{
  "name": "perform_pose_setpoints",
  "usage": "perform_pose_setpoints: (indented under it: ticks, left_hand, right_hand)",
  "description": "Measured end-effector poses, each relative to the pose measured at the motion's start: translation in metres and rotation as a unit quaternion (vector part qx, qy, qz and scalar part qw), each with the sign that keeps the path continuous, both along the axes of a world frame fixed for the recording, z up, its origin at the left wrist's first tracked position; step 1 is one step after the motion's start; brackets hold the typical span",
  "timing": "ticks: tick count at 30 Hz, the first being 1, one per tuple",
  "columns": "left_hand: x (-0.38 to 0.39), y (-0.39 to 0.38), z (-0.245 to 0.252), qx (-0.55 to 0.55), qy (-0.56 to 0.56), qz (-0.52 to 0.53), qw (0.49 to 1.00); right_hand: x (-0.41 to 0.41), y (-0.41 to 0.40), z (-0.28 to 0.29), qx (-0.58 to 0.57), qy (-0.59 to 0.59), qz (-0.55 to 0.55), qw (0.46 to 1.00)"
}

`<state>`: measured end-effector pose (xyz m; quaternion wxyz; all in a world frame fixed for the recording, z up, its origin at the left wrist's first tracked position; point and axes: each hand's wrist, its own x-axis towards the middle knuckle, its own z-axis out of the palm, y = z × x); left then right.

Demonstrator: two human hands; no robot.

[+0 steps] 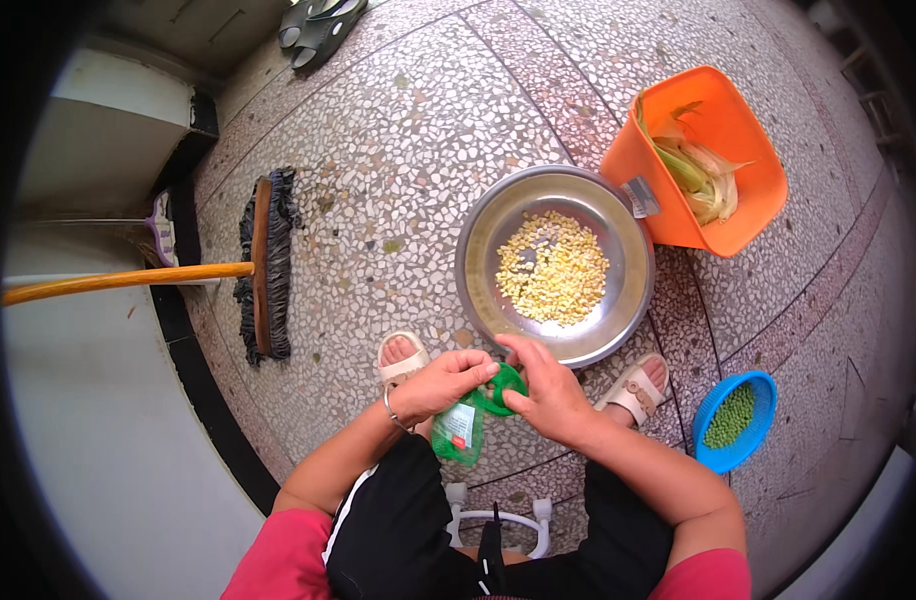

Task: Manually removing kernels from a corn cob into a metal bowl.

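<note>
Between my hands is a green mesh bag with a white label that bears writing. My left hand pinches the bag near its gathered upper part, thumb against fingers. The thumb of my right hand hooks into a green loop of the same mesh, its index finger stretched out by the basin's rim. Just beyond the hands stands a steel basin on the floor, with loose pale yellow corn kernels spread over its bottom. What lies inside the mesh by my fingers is too small to tell.
An orange plastic bin holding corn husks touches the basin's far right side. At right, a blue plastic basket contains green peas. A mop with a wooden handle lies left. Dark slippers rest farther off.
</note>
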<state>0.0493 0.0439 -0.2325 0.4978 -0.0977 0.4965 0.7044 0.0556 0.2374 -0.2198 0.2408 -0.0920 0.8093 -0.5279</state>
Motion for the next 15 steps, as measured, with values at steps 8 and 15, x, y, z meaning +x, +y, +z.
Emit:
perform_pose_setpoints:
  ticks: [8, 15]
  left_hand:
    - [0.006, -0.006, -0.008, -0.096, 0.132, 0.031, 0.986]
    - [0.011, -0.039, -0.012, -0.091, 0.05, 0.135, 0.985]
  right_hand:
    - [-0.024, 0.019, 0.011, -0.095, 0.186, -0.08, 0.975]
    - [-0.019, 0.08, 0.0, -0.125, -0.009, -0.176, 0.976]
